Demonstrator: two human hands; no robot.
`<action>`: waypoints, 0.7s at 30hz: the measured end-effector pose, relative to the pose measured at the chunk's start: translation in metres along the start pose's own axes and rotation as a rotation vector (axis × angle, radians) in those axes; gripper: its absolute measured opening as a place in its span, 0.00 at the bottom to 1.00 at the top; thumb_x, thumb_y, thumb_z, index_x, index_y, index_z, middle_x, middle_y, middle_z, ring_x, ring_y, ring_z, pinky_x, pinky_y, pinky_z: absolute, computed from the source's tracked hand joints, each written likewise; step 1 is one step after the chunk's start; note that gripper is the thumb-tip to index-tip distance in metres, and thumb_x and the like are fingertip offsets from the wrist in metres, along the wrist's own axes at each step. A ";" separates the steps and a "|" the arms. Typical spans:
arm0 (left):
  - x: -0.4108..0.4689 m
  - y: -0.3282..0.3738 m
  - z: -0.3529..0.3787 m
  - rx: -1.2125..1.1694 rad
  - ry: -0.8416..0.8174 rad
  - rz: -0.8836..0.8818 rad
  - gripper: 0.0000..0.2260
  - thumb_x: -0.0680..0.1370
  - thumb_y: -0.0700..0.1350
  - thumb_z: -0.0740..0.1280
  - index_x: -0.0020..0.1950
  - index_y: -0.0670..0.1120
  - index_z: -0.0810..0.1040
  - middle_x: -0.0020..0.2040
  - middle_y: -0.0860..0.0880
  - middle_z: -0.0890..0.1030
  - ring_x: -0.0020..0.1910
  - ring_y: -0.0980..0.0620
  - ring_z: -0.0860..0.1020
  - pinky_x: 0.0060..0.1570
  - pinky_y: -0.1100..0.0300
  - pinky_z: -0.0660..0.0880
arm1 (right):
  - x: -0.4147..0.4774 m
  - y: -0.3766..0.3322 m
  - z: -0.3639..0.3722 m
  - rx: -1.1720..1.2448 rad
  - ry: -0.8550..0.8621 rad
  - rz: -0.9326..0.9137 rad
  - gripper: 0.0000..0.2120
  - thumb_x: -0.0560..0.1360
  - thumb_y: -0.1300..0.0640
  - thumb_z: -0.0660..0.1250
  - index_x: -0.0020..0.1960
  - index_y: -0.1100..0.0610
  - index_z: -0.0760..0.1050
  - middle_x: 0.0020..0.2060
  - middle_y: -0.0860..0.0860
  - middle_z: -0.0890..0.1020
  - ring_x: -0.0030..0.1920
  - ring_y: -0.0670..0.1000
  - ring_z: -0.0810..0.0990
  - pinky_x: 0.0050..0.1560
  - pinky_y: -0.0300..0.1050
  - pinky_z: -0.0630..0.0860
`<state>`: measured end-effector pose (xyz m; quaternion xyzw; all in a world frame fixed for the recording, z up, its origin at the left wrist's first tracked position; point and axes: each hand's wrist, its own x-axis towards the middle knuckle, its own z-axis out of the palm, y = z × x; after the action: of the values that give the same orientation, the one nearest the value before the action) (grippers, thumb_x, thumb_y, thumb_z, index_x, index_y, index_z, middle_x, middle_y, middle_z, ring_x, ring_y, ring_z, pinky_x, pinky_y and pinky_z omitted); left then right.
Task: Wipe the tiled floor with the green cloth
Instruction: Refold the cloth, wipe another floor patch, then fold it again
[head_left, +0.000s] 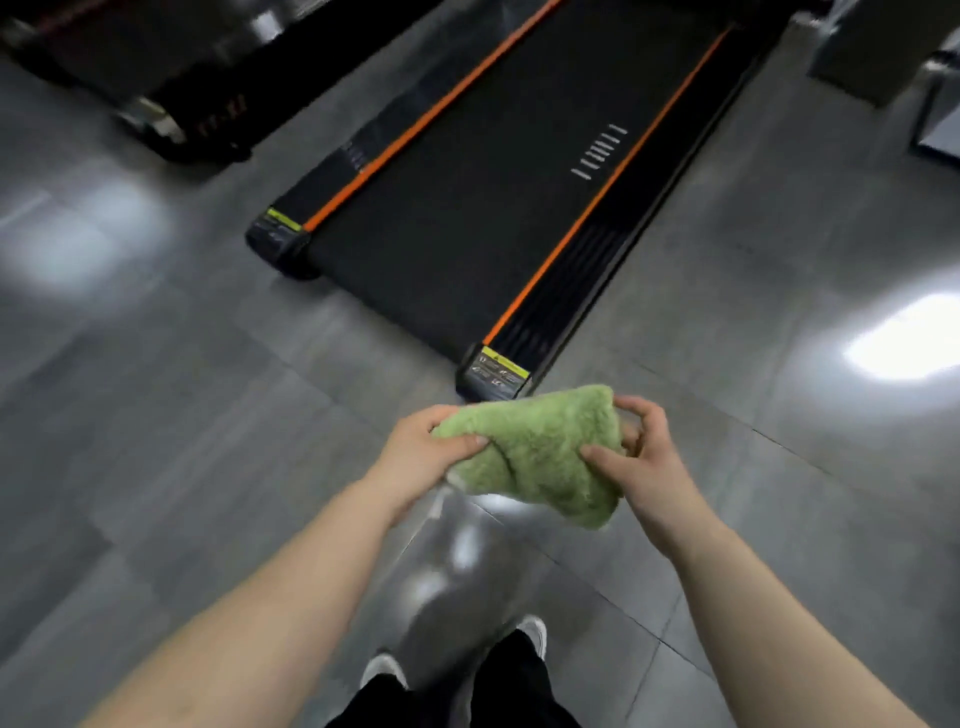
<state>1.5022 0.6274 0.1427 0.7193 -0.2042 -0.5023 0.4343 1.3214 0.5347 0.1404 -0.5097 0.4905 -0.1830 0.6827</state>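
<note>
A fluffy green cloth (540, 452), folded into a thick pad, is held in the air between both hands, well above the grey tiled floor (182, 415). My left hand (421, 452) grips its left end, thumb on top. My right hand (641, 457) pinches the right end, thumb pressed on the cloth and fingers curled behind it. The cloth's lower right corner hangs down a little.
A black treadmill (493, 208) with orange stripes lies on the floor straight ahead, its near corner just beyond the cloth. Another dark machine (171, 88) stands at the upper left. My shoes (384, 670) and dark trousers show at the bottom. Bright light glare marks the glossy tiles.
</note>
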 end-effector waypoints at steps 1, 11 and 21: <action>-0.011 -0.019 -0.013 -0.028 0.040 -0.041 0.11 0.71 0.33 0.68 0.39 0.49 0.76 0.30 0.54 0.78 0.23 0.64 0.75 0.23 0.74 0.69 | -0.002 0.015 0.015 0.016 -0.082 0.084 0.24 0.67 0.70 0.70 0.57 0.53 0.66 0.40 0.51 0.79 0.34 0.43 0.81 0.35 0.36 0.79; -0.087 -0.220 -0.146 -0.056 0.300 -0.220 0.14 0.68 0.35 0.70 0.33 0.54 0.74 0.20 0.65 0.77 0.23 0.64 0.75 0.24 0.77 0.68 | -0.055 0.168 0.201 -0.345 -0.587 0.410 0.15 0.59 0.58 0.70 0.46 0.54 0.78 0.34 0.45 0.85 0.38 0.43 0.83 0.41 0.37 0.78; -0.016 -0.480 -0.191 -0.094 0.376 -0.319 0.17 0.69 0.33 0.68 0.33 0.55 0.74 0.26 0.58 0.79 0.28 0.65 0.75 0.28 0.79 0.69 | 0.021 0.405 0.302 -0.661 -0.563 0.429 0.11 0.52 0.44 0.64 0.33 0.41 0.79 0.27 0.41 0.81 0.40 0.44 0.79 0.51 0.42 0.75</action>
<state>1.5988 0.9777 -0.2243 0.8024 0.0199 -0.4307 0.4127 1.4883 0.8420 -0.2247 -0.6163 0.4127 0.2727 0.6128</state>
